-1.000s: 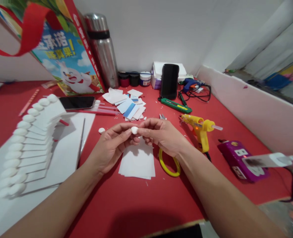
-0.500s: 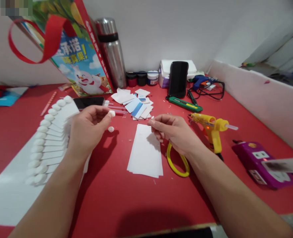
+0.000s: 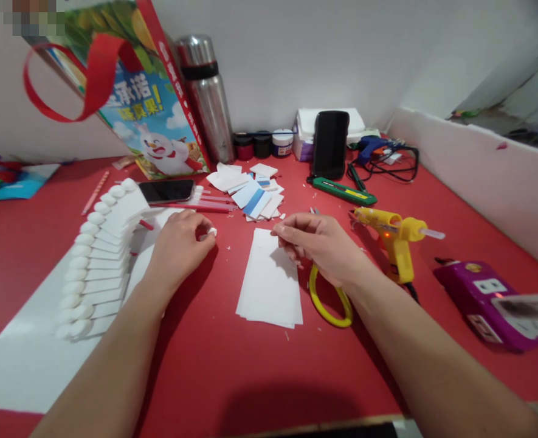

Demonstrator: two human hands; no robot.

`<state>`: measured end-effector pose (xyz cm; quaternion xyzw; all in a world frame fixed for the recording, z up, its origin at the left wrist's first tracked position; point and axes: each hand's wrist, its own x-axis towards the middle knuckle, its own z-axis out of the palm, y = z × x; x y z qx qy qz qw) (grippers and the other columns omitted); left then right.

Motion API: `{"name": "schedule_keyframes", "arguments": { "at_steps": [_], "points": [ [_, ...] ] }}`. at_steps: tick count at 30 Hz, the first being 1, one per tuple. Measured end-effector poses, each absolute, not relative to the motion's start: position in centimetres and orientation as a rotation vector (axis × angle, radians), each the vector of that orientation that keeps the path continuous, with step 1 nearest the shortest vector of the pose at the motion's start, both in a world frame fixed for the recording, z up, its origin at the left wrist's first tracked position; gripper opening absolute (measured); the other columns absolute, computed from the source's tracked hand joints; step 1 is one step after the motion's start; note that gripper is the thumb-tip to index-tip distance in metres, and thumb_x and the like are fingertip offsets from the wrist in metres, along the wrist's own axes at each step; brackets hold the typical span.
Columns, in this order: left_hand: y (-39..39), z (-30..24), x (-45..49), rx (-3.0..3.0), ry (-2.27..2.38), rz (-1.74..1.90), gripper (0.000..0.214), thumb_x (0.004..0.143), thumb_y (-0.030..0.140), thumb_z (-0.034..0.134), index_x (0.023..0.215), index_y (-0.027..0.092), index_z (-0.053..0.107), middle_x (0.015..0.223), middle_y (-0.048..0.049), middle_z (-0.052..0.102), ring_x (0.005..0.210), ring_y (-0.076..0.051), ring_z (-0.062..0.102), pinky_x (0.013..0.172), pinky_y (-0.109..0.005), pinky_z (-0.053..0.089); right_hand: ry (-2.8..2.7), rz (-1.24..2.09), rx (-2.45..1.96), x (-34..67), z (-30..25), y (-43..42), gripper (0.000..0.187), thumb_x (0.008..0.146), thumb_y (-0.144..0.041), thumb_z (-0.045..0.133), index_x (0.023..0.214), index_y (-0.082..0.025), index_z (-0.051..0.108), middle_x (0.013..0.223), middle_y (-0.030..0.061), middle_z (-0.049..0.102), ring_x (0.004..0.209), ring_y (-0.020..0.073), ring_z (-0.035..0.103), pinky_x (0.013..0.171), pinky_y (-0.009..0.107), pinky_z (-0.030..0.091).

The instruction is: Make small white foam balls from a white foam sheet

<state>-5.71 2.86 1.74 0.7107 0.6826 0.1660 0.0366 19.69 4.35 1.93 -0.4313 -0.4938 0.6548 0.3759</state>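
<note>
My left hand is low over the red table, its thumb and fingers closed around a small white round piece that looks like a foam or cotton disc. Part of the piece is hidden by the fingertips. Left of that hand, a curved row of white cards tipped with white round pads stands on a white sheet. My right hand hovers at the top of a small stack of white paper strips, thumb and fingers pinched together; whatever lies between them cannot be made out.
A yellow glue gun with a lit light, a yellow ring and a purple power box are on the right. Behind lie cut card scraps, a green cutter, a phone, a steel flask and a gift bag.
My left hand has come down to the table, where a loose white disc lay; one white piece now shows at its fingertips. My right hand keeps its pinch in nearly the same place.
</note>
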Motion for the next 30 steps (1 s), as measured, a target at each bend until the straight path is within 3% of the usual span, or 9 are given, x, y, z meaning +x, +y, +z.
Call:
{"name": "schedule_keyframes", "arguments": {
  "at_steps": [9, 22, 30],
  "points": [
    [2.6, 1.6, -5.5, 2.153, 2.026, 0.459, 0.016, 0.081, 0.028, 0.058, 0.092, 0.019, 0.064, 0.095, -0.0083, 0.064, 0.09, -0.026, 0.06, 0.081, -0.036, 0.045, -1.3, 1.652, -1.11, 19.7, 1.7, 4.5, 0.024, 0.078, -0.039, 0.078, 0.077, -0.017, 0.07, 0.056, -0.0032, 0.057, 0.048, 0.0068, 0.047, 0.042, 0.021, 0.035],
    [2.4, 1.3, -5.4, 2.118, 2.019, 0.531, 0.015, 0.083, 0.022, 0.051, 0.089, 0.019, 0.064, 0.095, -0.0088, 0.064, 0.092, -0.027, 0.061, 0.083, -0.038, 0.047, -1.344, 1.63, -1.149, 19.8, 1.6, 4.4, 0.026, 0.079, -0.042, 0.077, 0.074, -0.018, 0.069, 0.056, -0.0022, 0.056, 0.049, 0.0081, 0.047, 0.043, 0.021, 0.034],
    [2.3, 1.5, -5.4, 2.111, 2.04, 0.447, 0.021, 0.079, 0.025, 0.056, 0.097, 0.019, 0.064, 0.1, -0.0096, 0.064, 0.093, -0.028, 0.06, 0.084, -0.039, 0.046, -1.326, 1.647, -1.15, 20.0, 1.8, 4.3, 0.028, 0.08, -0.044, 0.076, 0.074, -0.018, 0.068, 0.054, -0.0026, 0.054, 0.046, 0.0079, 0.043, 0.04, 0.022, 0.03]
  ]
}}
